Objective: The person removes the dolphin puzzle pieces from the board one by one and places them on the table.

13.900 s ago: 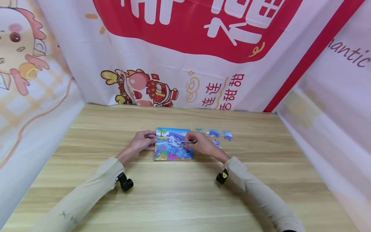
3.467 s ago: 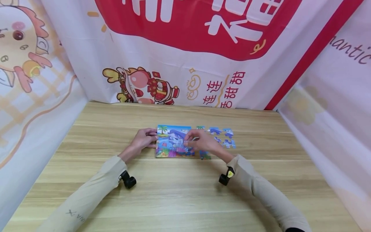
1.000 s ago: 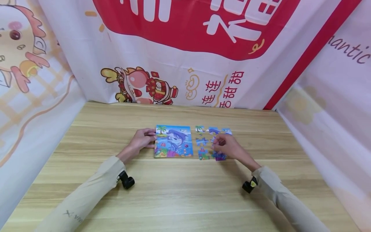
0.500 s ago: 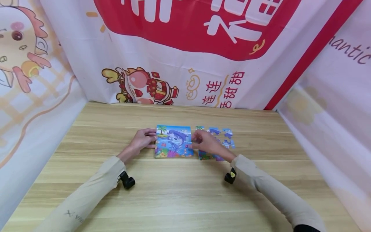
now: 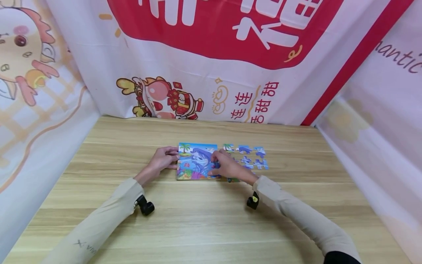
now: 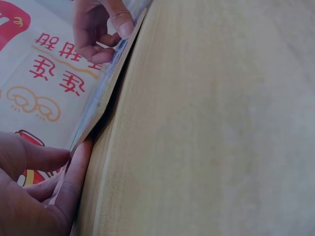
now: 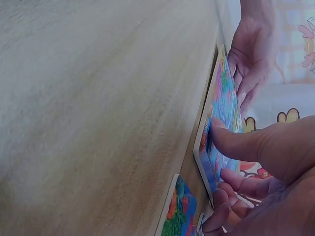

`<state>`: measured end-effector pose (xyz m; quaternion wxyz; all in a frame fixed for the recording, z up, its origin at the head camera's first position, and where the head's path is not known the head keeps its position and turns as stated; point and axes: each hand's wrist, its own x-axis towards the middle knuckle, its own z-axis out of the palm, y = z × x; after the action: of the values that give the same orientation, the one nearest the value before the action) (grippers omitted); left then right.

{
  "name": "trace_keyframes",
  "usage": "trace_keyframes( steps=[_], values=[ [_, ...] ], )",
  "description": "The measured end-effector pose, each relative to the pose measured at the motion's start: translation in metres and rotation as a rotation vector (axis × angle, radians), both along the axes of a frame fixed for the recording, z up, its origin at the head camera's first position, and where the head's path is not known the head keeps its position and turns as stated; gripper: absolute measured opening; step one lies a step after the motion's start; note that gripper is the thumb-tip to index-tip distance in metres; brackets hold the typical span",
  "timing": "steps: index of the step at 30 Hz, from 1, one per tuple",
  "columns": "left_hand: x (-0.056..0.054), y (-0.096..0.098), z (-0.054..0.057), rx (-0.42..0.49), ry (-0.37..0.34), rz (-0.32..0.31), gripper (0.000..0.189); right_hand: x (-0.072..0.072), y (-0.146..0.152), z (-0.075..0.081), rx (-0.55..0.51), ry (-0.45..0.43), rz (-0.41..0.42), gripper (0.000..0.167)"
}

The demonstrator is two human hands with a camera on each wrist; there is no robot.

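A flat jigsaw puzzle board [image 5: 194, 170] with a dolphin picture lies on the table. My left hand [image 5: 160, 160] grips its left edge; in the left wrist view, the thumb is above and a finger beneath. My right hand [image 5: 228, 165] is at the board's right side. In the right wrist view, its thumb and fingers pinch a puzzle piece [image 7: 203, 147] at the board's near corner, tilted up on edge. Another piece with green and orange print [image 7: 178, 209] lies beside it. My right hand hides part of the board and some loose pieces.
Several loose puzzle pieces [image 5: 260, 164] lie in rows to the right of the board, on the wooden table [image 5: 197, 220]. A printed cloth [image 5: 184, 62] hangs behind the table, and more cloth hangs at both sides.
More loose pieces lie right of the board than 13.9 seconds ago. Over the last second my right hand has moved left, from those pieces back to the board. My left hand stays put.
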<state>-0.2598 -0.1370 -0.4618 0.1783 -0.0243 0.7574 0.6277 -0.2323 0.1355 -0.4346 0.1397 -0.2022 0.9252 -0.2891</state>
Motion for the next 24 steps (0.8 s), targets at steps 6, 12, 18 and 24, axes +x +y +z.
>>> trace_keyframes(
  steps=[6, 12, 18, 24],
  values=[
    [0.001, 0.0, 0.001, -0.003, 0.0, -0.002, 0.052, 0.0, 0.001, 0.0, -0.014, 0.008, -0.001, 0.037],
    [-0.001, 0.001, 0.001, -0.001, -0.002, 0.006, 0.053, 0.0, 0.002, -0.002, -0.078, 0.012, -0.024, 0.038],
    [-0.001, 0.001, 0.001, 0.006, -0.006, 0.003, 0.053, -0.003, 0.011, -0.005, -0.248, 0.004, -0.012, 0.02],
    [-0.002, -0.001, -0.001, 0.003, -0.002, 0.009, 0.053, -0.002, 0.026, 0.003, -0.357, -0.034, -0.02, 0.008]
  ],
)
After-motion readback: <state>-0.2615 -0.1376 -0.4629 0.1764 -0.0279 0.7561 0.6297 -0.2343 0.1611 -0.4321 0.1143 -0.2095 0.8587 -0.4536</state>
